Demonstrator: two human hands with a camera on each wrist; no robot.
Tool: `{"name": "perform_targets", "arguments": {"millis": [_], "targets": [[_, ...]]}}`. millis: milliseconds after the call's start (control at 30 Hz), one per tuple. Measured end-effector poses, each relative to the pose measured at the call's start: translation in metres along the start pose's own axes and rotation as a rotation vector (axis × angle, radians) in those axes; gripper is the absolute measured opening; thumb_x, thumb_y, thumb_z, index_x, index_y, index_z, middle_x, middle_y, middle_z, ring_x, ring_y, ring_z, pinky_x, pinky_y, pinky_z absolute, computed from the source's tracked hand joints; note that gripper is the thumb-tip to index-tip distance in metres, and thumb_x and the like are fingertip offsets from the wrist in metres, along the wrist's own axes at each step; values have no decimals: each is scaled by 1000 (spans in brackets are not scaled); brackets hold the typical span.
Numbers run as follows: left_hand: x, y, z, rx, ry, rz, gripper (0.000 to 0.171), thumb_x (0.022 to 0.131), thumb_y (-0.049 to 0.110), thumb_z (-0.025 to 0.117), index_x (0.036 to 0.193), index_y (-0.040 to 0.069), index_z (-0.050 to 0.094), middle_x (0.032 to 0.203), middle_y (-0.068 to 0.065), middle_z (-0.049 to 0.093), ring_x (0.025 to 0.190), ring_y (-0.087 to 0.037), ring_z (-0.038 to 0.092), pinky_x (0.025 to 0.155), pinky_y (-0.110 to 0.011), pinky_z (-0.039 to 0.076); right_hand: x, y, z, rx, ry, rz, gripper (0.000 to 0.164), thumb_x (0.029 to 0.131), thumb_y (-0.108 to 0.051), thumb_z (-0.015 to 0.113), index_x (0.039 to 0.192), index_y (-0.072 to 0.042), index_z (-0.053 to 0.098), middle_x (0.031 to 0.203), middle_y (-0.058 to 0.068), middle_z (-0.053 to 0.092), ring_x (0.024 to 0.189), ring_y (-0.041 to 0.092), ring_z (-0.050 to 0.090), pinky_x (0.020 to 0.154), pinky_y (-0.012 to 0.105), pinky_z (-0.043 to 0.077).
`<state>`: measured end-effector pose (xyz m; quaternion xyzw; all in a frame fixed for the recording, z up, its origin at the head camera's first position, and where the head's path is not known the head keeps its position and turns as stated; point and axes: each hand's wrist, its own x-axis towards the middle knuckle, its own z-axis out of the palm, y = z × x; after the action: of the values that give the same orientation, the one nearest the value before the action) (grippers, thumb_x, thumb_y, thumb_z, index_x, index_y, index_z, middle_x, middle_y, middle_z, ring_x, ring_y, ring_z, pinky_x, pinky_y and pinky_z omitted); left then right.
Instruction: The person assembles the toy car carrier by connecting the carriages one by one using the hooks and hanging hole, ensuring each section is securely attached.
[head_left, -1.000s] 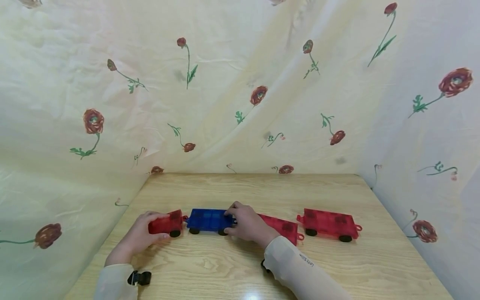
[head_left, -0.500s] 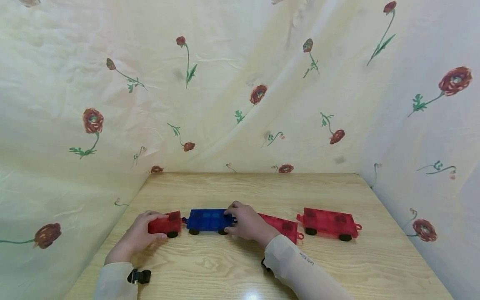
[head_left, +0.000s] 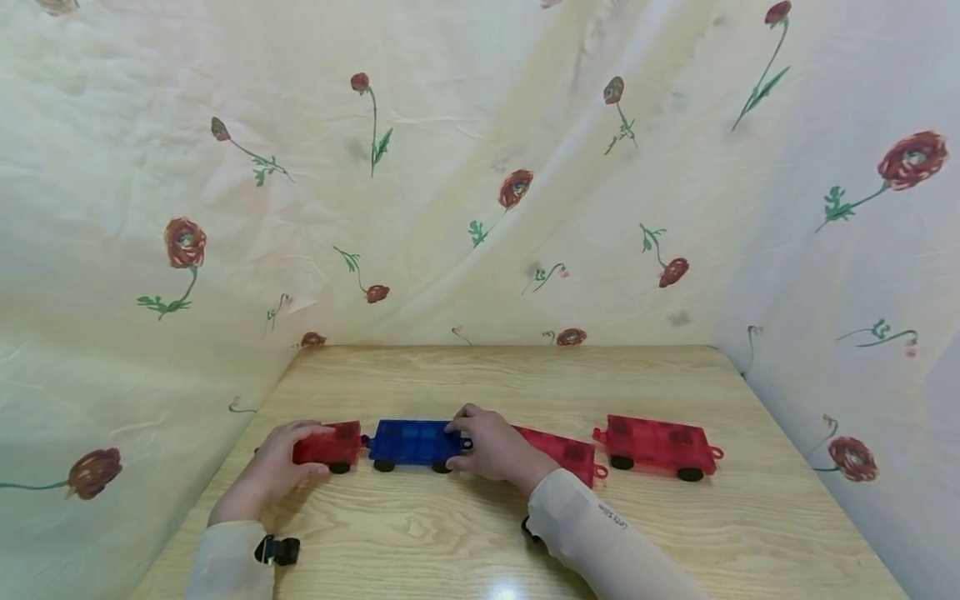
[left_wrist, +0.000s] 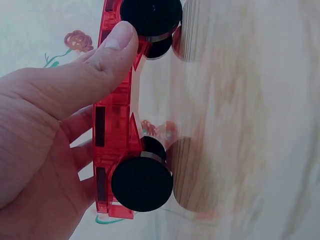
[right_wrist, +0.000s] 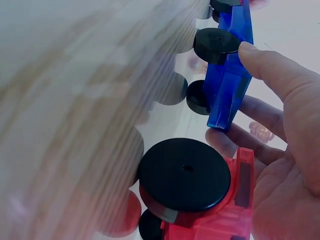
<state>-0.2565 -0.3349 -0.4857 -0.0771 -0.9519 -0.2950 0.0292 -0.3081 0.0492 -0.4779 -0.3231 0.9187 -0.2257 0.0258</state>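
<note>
Three sides of pale, flower-printed cloth (head_left: pixel 435 192) are hung about a wood-grained desk (head_left: pixel 420 533), on which a rough row is formed by the right red car (head_left: pixel 660 446), the middle red car (head_left: pixel 562 454), the blue car (head_left: pixel 411 442) and the left red car (head_left: pixel 341 446). Of the hands, the left hand (head_left: pixel 279 467) is pinched on the left red car and the right hand (head_left: pixel 491 446) on the blue car's right end. Between these, the couplings (head_left: pixel 366 442), whose engagement cannot be told, are probably best handled with both cars kept level and in line.
</note>
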Motion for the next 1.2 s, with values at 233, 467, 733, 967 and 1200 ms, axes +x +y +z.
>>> {"name": "perform_targets", "arguments": {"millis": [233,467,733,967,1200], "targets": [[1,-1,1,11,-1,-4,59,84,20,89,139,15,67,153,-21,49,141,-53,38,109,-71,37,-1,0,-1,1,-8,4,52,89,-42,85,134,-19,72,127,-4,59,106,13,62,91,29,57],[2,-5,1,7,-10,-11,60,83,20,90,138,16,68,152,-21,50,140,-52,41,107,-69,42,0,1,1,8,-19,22,54,89,-45,85,135,-21,71,129,-5,59,109,13,62,93,30,56],[4,-1,1,19,-18,11,66,81,19,92,141,12,65,153,-25,48,138,-55,41,105,-70,42,-4,2,1,15,-17,-4,58,90,-42,84,141,-20,67,139,-1,57,117,17,62,98,33,55],[5,18,-1,-4,-47,26,81,83,30,92,152,11,54,157,-25,44,139,-53,43,103,-68,45,-11,1,-6,-14,2,-39,63,91,-41,83,146,-19,62,149,4,52,127,25,59,105,40,52],[12,46,9,-37,-27,98,77,90,34,86,156,15,50,162,-21,39,146,-50,38,109,-69,40,-27,6,-17,-9,40,-44,60,93,-36,83,145,-16,62,152,10,51,134,33,55,110,51,48]]}}
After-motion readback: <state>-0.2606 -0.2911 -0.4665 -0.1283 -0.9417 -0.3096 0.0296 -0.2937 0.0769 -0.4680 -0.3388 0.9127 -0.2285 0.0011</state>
